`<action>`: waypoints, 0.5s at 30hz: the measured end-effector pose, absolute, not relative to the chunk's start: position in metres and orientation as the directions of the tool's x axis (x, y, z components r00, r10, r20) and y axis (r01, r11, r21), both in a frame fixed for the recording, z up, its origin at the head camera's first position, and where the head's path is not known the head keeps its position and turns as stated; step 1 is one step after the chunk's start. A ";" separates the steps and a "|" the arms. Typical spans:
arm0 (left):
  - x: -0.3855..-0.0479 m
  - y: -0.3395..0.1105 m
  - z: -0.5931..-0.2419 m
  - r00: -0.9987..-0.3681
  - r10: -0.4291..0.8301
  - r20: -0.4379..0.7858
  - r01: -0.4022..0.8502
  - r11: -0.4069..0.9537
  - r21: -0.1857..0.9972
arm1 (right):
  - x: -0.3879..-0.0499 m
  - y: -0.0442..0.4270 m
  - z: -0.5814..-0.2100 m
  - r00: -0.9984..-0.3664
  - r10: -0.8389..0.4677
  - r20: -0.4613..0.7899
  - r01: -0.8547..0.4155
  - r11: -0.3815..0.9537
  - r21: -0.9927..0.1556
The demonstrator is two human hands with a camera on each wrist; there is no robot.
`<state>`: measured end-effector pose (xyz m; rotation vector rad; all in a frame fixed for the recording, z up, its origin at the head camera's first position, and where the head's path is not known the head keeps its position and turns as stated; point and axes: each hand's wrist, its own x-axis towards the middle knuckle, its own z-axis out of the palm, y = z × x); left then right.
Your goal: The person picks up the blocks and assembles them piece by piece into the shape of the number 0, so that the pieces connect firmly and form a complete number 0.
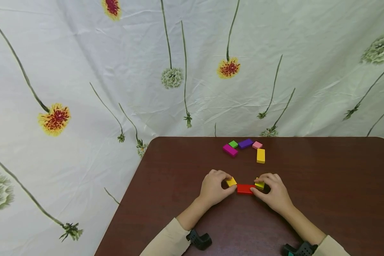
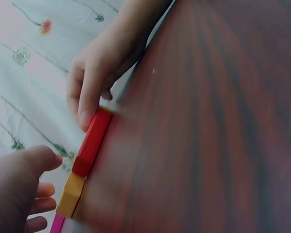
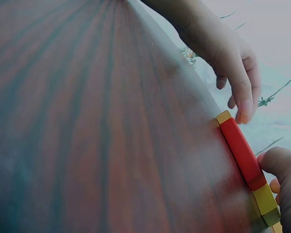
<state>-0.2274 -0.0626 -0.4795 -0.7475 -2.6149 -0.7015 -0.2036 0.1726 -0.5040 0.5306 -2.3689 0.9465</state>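
A red block (image 1: 244, 189) lies on the brown table, with an orange-yellow block (image 1: 232, 182) at its left end and a lemon-yellow block (image 1: 260, 185) at its right end. My left hand (image 1: 213, 188) is beside the orange-yellow block, index fingertip close to its back corner; in the left wrist view the thumb hangs apart from the blocks. The thumb of my right hand (image 1: 274, 195) touches the right part of the red block (image 3: 241, 153), while its fingers reach over the lemon-yellow block (image 3: 266, 201). The blocks' rear sides are partly hidden.
Farther back lie a magenta block (image 1: 230, 150), a green block (image 1: 233, 144), a purple block (image 1: 245, 143), a pink block (image 1: 257, 145) and another yellow block (image 1: 260, 155). The table's back edge meets a flower-printed cloth (image 1: 204, 96).
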 end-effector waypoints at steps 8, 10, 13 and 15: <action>-0.224 -0.048 -0.485 -0.686 0.461 0.563 0.621 0.774 0.124 | -0.202 0.173 -0.502 -0.788 -0.151 0.597 -0.522 0.678 -0.518; -0.223 -0.047 -0.486 -0.689 0.453 0.566 0.604 0.791 0.102 | -0.202 0.173 -0.502 -0.792 -0.152 0.591 -0.519 0.678 -0.520; -0.222 -0.046 -0.488 -0.695 0.443 0.566 0.591 0.800 0.101 | -0.201 0.172 -0.502 -0.795 -0.155 0.587 -0.517 0.679 -0.521; -0.222 -0.046 -0.489 -0.697 0.438 0.568 0.591 0.800 0.109 | -0.201 0.172 -0.502 -0.794 -0.156 0.587 -0.518 0.679 -0.521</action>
